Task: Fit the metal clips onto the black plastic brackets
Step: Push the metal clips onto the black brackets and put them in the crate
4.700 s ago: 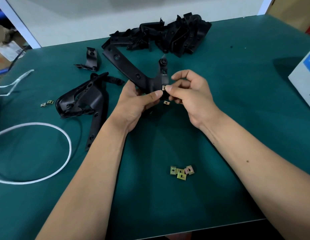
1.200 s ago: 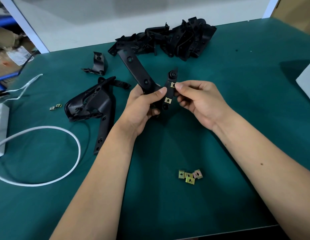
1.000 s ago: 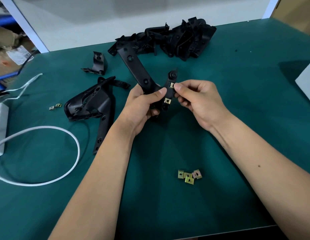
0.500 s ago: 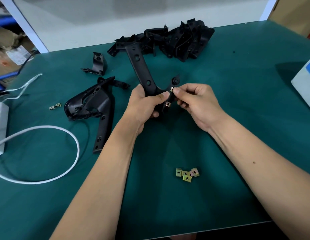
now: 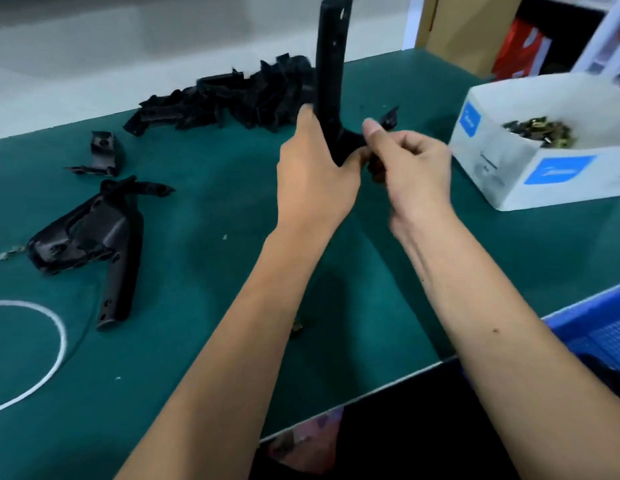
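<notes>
A long black plastic bracket (image 5: 331, 64) stands nearly upright above the green table, its long arm pointing up. My left hand (image 5: 315, 174) grips it at the bend. My right hand (image 5: 410, 164) holds the bracket's short side arm (image 5: 388, 119), fingers curled around it. The clips on that arm are hidden behind my fingers. A pile of black brackets (image 5: 232, 98) lies at the back of the table. A white box (image 5: 530, 171) at the right holds several loose metal clips (image 5: 540, 129).
Another large black bracket (image 5: 94, 237) lies at the left, with a small black part (image 5: 102, 154) behind it. A white cable loop (image 5: 55, 348) lies at the lower left. A blue crate (image 5: 599, 334) sits at the table's right front edge. One clip (image 5: 296, 327) peeks out beside my left forearm.
Both hands have lifted and swung the bracket upright. My view has turned right, bringing the white clip box and blue crate into sight. My forearm now hides most of the loose clips.
</notes>
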`<control>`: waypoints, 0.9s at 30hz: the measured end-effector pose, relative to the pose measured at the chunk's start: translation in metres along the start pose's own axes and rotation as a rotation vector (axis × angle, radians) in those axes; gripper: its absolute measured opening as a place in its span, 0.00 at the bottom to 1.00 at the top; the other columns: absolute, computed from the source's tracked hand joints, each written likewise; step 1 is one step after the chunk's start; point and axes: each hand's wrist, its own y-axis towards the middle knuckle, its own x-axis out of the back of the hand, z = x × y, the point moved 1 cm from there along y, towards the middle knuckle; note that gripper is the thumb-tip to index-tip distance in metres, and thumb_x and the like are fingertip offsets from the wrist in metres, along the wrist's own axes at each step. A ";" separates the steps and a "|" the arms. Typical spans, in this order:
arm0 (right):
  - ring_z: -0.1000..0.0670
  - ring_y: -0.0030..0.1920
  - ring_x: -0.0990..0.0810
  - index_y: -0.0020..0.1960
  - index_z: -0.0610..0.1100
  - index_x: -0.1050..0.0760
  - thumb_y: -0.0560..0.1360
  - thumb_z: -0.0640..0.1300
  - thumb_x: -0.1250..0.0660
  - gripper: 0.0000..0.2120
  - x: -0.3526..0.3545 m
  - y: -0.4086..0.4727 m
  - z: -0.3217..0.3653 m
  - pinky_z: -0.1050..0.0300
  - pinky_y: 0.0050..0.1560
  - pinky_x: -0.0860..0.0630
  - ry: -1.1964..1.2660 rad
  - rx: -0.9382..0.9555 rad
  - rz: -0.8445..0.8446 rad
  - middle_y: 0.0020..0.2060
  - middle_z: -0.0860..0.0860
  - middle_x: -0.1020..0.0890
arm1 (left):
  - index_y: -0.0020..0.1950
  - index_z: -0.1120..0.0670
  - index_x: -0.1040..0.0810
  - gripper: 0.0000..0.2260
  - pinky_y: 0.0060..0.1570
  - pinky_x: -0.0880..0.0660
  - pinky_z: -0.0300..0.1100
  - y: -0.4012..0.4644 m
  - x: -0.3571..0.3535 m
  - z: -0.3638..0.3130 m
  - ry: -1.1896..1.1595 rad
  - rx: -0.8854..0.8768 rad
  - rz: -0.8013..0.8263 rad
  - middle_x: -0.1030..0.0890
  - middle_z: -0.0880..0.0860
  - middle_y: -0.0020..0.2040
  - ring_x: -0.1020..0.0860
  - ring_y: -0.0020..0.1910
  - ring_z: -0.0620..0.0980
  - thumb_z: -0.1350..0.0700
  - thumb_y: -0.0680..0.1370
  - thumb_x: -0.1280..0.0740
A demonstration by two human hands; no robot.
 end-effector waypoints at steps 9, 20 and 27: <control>0.51 0.39 0.20 0.49 0.42 0.28 0.84 0.37 0.37 0.05 0.222 -0.021 0.043 0.57 0.46 0.22 0.321 0.093 -0.437 0.38 0.47 0.21 | 0.54 0.57 0.28 0.13 0.48 0.22 0.50 -0.092 -0.171 -0.134 -0.162 -0.202 0.634 0.17 0.54 0.47 0.19 0.50 0.58 0.57 0.75 0.27; 0.42 0.40 0.19 0.56 0.34 0.21 0.79 0.33 0.31 0.07 0.434 -0.119 -0.117 0.52 0.34 0.20 -0.041 -0.579 -0.987 0.42 0.40 0.19 | 0.58 0.59 0.23 0.14 0.55 0.23 0.53 -0.247 -0.306 -0.078 0.226 -0.048 1.269 0.17 0.61 0.56 0.20 0.58 0.62 0.54 0.76 0.29; 0.43 0.37 0.19 0.57 0.35 0.20 0.78 0.43 0.28 0.13 0.474 -0.137 -0.163 0.51 0.35 0.21 -0.646 -0.883 -0.883 0.41 0.42 0.18 | 0.56 0.56 0.20 0.09 0.58 0.21 0.51 -0.259 -0.318 -0.036 0.351 -0.091 1.341 0.18 0.57 0.56 0.19 0.56 0.59 0.57 0.76 0.30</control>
